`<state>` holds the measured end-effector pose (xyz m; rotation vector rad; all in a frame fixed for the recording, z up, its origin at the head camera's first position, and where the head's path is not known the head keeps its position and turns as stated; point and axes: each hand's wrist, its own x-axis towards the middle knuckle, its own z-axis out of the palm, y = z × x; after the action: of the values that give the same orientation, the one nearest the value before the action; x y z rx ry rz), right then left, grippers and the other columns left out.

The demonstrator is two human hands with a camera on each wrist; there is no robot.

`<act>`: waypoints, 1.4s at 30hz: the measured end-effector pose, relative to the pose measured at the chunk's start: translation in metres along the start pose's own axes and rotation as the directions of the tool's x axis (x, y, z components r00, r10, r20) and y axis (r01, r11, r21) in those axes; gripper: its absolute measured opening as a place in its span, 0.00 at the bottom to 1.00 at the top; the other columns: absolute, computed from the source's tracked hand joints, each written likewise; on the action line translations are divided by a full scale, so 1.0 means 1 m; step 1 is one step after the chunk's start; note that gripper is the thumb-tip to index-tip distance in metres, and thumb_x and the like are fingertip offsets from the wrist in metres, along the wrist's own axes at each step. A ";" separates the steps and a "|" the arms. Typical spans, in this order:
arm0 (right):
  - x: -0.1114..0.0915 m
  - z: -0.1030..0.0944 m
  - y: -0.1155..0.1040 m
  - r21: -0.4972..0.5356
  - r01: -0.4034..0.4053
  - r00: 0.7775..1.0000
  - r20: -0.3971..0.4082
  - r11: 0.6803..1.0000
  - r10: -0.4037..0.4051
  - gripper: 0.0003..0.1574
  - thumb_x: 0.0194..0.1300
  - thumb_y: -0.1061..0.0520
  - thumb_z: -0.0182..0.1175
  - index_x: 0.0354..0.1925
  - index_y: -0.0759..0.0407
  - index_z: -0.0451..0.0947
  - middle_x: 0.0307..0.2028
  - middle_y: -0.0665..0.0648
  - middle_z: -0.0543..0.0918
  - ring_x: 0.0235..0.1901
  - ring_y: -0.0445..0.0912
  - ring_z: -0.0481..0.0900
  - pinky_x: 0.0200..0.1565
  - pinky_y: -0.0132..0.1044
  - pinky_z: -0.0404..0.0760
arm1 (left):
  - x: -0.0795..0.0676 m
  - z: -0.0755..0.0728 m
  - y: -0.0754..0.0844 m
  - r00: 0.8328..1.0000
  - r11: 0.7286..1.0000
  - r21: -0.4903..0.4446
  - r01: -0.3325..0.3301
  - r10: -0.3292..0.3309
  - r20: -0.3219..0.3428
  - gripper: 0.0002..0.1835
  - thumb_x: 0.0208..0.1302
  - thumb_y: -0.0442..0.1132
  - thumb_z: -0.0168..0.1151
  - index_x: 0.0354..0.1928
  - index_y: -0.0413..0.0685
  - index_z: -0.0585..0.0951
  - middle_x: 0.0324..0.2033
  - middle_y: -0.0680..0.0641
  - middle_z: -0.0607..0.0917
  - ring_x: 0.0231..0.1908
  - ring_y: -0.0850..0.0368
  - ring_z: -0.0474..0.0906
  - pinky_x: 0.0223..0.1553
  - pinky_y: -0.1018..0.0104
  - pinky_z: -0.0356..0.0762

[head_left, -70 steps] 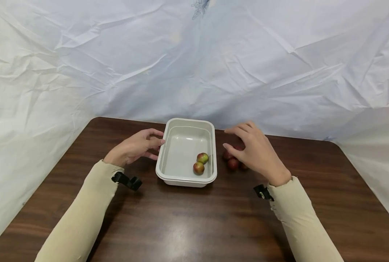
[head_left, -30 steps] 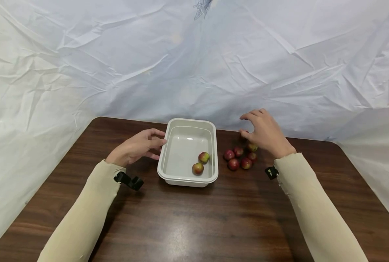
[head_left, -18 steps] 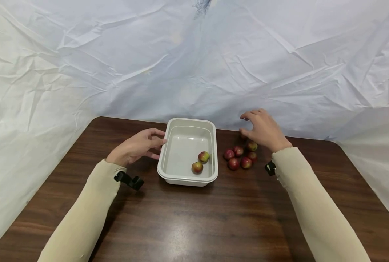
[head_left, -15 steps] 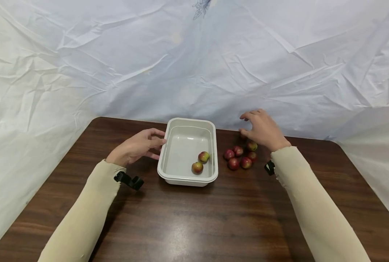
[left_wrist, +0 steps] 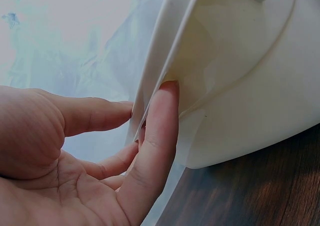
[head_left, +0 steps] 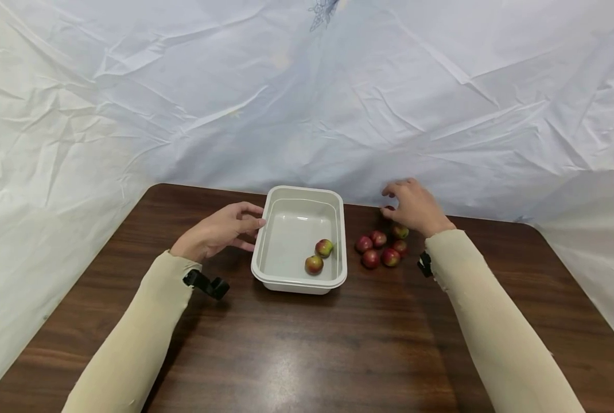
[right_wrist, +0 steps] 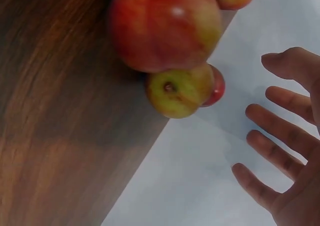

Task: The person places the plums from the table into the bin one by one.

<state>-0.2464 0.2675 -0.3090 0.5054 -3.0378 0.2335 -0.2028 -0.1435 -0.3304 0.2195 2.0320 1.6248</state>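
A white plastic tray [head_left: 263, 246] stands on the dark wood table [head_left: 307, 344], with two red-green apples [head_left: 324, 248] lying in its near right corner. My left hand [head_left: 234, 225] rests against the tray's left side. In the left wrist view its straight fingers [left_wrist: 159, 131] lie along the tray wall [left_wrist: 250, 85] under the rim. Several small red apples [head_left: 371, 258] cluster on the table right of the tray. My right hand [head_left: 412, 205] hovers over the far end of the cluster, by the farthest apple [head_left: 388, 211]. Its fingers [right_wrist: 280, 136] are spread and hold nothing, close to a yellow-green apple [right_wrist: 180, 90].
Crinkled white sheeting [head_left: 307, 103] hangs right behind the table's far edge and down both sides. Black wrist camera mounts [head_left: 206, 283] sit on both cream sleeves. The table's near half is bare wood.
My right hand has moved from above the near apples to the far end of the cluster, uncovering them, and sank slightly in the last half second. The left hand stayed at the tray.
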 end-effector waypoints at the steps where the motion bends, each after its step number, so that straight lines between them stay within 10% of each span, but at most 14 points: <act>1: -0.001 0.001 0.001 0.000 -0.009 1.000 0.012 1.000 0.009 0.24 0.66 0.53 0.67 0.57 0.64 0.80 0.53 0.66 0.83 0.60 0.63 0.71 0.55 0.62 0.76 | 0.000 0.000 0.000 1.000 1.000 0.003 -0.001 0.001 0.000 0.27 0.78 0.40 0.55 0.72 0.40 0.63 0.61 0.32 0.78 0.55 0.44 0.81 0.50 0.52 0.88; 16: -0.001 0.015 0.007 -0.013 -0.031 0.996 0.088 0.999 0.032 0.24 0.67 0.54 0.67 0.58 0.64 0.79 0.57 0.68 0.81 0.63 0.67 0.70 0.57 0.64 0.76 | -0.001 0.000 0.000 1.000 1.000 0.001 0.007 -0.007 -0.003 0.27 0.79 0.40 0.55 0.72 0.40 0.62 0.61 0.32 0.78 0.55 0.43 0.80 0.49 0.52 0.88; 27: -0.001 0.024 0.009 -0.011 -0.063 0.990 0.127 0.998 0.064 0.16 0.67 0.53 0.66 0.49 0.60 0.80 0.41 0.63 0.84 0.40 0.56 0.79 0.43 0.54 0.78 | -0.001 0.000 -0.001 1.000 1.000 0.002 -0.001 0.001 0.001 0.27 0.79 0.40 0.55 0.72 0.40 0.62 0.60 0.32 0.78 0.55 0.42 0.81 0.49 0.52 0.88; 42: -0.007 0.026 0.010 0.003 -0.075 0.992 0.104 0.997 0.074 0.19 0.68 0.53 0.65 0.54 0.60 0.80 0.45 0.66 0.83 0.45 0.58 0.78 0.43 0.54 0.78 | -0.001 0.001 0.000 1.000 1.000 -0.002 0.003 -0.003 0.005 0.27 0.79 0.40 0.55 0.72 0.39 0.62 0.60 0.32 0.77 0.54 0.43 0.81 0.49 0.52 0.88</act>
<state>-0.2442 0.2753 -0.3362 0.4174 -3.1617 0.2289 -0.2015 -0.1430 -0.3307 0.2187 2.0259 1.6228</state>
